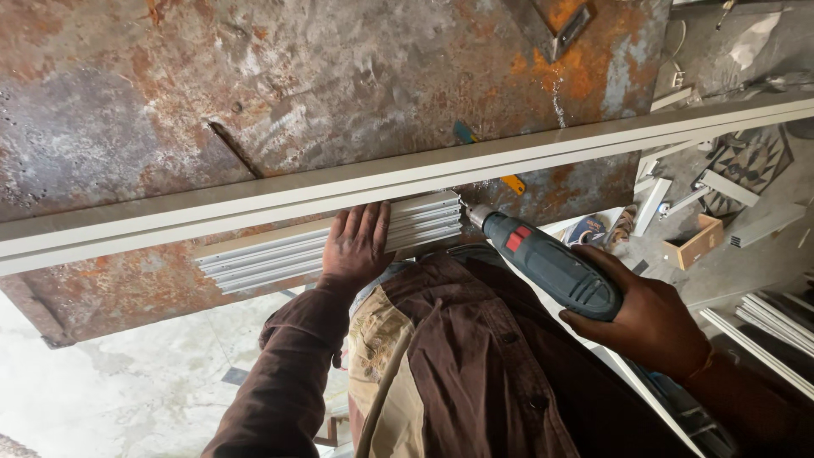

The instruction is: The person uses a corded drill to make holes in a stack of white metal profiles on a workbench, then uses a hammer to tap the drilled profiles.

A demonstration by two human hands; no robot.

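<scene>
My left hand (356,246) lies flat, fingers together, on a short ribbed aluminium section (280,254) at the near edge of a rusty metal table (254,93). A long pale aluminium profile (441,170) runs across the table just beyond it. My right hand (649,318) grips a dark teal power drill (547,263) with a red switch. Its chuck points at the right end of the short section, close to it.
A yellow-handled tool (511,183) lies half under the long profile. On the floor to the right are a small cardboard box (695,242), white profile offcuts (653,203) and a stack of long profiles (776,326).
</scene>
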